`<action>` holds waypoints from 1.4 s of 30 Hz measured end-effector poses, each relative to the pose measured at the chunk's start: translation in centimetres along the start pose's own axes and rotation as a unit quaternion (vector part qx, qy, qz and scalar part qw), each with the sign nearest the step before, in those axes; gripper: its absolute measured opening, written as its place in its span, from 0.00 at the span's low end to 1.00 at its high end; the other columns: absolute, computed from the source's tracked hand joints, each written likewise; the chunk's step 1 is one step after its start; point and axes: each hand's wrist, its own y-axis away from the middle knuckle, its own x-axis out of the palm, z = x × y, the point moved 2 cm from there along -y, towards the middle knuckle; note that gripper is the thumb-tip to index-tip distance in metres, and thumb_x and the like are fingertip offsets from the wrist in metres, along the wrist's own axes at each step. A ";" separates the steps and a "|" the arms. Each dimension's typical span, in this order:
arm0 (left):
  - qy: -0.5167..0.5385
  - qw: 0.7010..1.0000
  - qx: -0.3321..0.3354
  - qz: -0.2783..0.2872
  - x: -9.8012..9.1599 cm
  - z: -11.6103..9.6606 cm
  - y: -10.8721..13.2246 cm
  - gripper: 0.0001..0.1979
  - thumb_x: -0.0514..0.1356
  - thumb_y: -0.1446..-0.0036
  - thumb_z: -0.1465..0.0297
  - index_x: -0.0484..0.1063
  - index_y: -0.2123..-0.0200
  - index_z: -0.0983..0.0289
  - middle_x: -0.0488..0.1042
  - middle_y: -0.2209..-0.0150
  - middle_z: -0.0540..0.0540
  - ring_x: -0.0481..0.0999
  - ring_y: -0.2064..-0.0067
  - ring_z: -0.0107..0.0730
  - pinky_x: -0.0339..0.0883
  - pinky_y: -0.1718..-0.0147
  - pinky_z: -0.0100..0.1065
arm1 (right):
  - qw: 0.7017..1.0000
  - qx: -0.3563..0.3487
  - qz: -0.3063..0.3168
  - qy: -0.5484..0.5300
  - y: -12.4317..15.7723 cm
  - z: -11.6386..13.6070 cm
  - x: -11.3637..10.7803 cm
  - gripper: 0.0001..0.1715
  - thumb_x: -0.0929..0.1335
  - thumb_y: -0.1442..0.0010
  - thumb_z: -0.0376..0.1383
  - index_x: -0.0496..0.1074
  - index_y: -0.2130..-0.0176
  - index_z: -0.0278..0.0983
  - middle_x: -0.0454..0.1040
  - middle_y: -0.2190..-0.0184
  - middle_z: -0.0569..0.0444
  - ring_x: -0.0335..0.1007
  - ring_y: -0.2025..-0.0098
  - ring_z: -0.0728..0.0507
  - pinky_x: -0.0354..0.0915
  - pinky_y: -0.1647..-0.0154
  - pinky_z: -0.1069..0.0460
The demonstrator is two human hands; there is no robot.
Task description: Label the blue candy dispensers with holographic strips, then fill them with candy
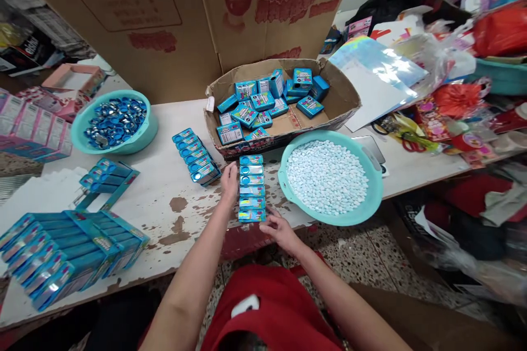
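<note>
A row of small blue tins [251, 191] stands on the table in front of me, some with round recesses showing on top. My left hand [230, 182] is along the row's left side, fingers stretched forward and holding nothing I can see. At the row's near right corner is my right hand [281, 230], its thumb and fingers apart; whether it touches the last tin I cannot tell. A second, slanted row of blue tins [196, 157] sits just left of my left hand. Close on the right stands a turquoise basin [289, 193] full of small pale tablets.
Behind the tins lies a cut-down carton [349, 100] with loose blue boxes. A turquoise bowl [151, 130] holds blue metallic pieces. Stacked blue packs [69, 252] fill the left corner. A phone [369, 149] lies partly behind the basin; scissors [413, 146] lie farther right.
</note>
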 end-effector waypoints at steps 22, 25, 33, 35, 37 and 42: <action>-0.377 0.887 0.072 0.258 -6.2 -1.8 16.4 0.13 0.55 0.44 0.62 0.76 0.59 0.57 0.77 0.59 0.55 0.71 0.57 0.42 0.56 0.53 0.41 | 0.988 0.036 0.031 -0.149 5.4 2.8 1.5 0.19 0.71 0.51 0.44 0.66 0.60 0.39 0.67 0.73 0.59 0.63 0.72 0.48 0.60 0.70 0.54; -0.393 0.874 0.082 0.273 -5.9 -1.9 16.4 0.14 0.55 0.44 0.61 0.75 0.57 0.55 0.76 0.57 0.54 0.70 0.55 0.42 0.54 0.53 0.41 | 0.991 0.035 0.005 -0.130 5.2 2.9 1.3 0.18 0.71 0.52 0.45 0.68 0.64 0.38 0.69 0.73 0.57 0.63 0.71 0.47 0.60 0.71 0.54; -0.458 0.848 0.031 0.265 -5.3 -2.5 15.7 0.10 0.58 0.46 0.63 0.77 0.64 0.57 0.77 0.65 0.51 0.68 0.57 0.40 0.53 0.54 0.40 | 0.990 0.039 -0.042 -0.127 5.4 2.8 1.3 0.19 0.73 0.55 0.47 0.71 0.68 0.37 0.69 0.79 0.58 0.62 0.76 0.48 0.59 0.74 0.54; -0.454 0.849 0.022 0.269 -5.1 -2.6 15.7 0.09 0.57 0.46 0.64 0.77 0.67 0.58 0.77 0.66 0.50 0.68 0.57 0.39 0.53 0.54 0.39 | 0.992 0.039 -0.044 -0.110 5.4 2.9 1.0 0.18 0.72 0.54 0.47 0.71 0.68 0.37 0.68 0.79 0.58 0.62 0.76 0.48 0.58 0.75 0.54; -0.449 0.851 0.012 0.272 -4.9 -2.6 15.8 0.09 0.57 0.46 0.65 0.76 0.69 0.59 0.77 0.66 0.50 0.68 0.58 0.38 0.53 0.55 0.38 | 0.996 0.023 -0.041 -0.076 5.5 3.0 0.7 0.15 0.71 0.52 0.45 0.72 0.67 0.38 0.69 0.79 0.58 0.63 0.76 0.48 0.59 0.74 0.54; -0.458 0.842 0.028 0.285 -5.0 -2.7 16.1 0.11 0.54 0.43 0.64 0.75 0.67 0.60 0.76 0.65 0.51 0.69 0.59 0.36 0.55 0.56 0.36 | 0.992 -0.084 -0.006 0.098 5.1 4.0 0.0 0.07 0.68 0.45 0.39 0.72 0.71 0.37 0.71 0.72 0.55 0.66 0.68 0.46 0.60 0.64 0.52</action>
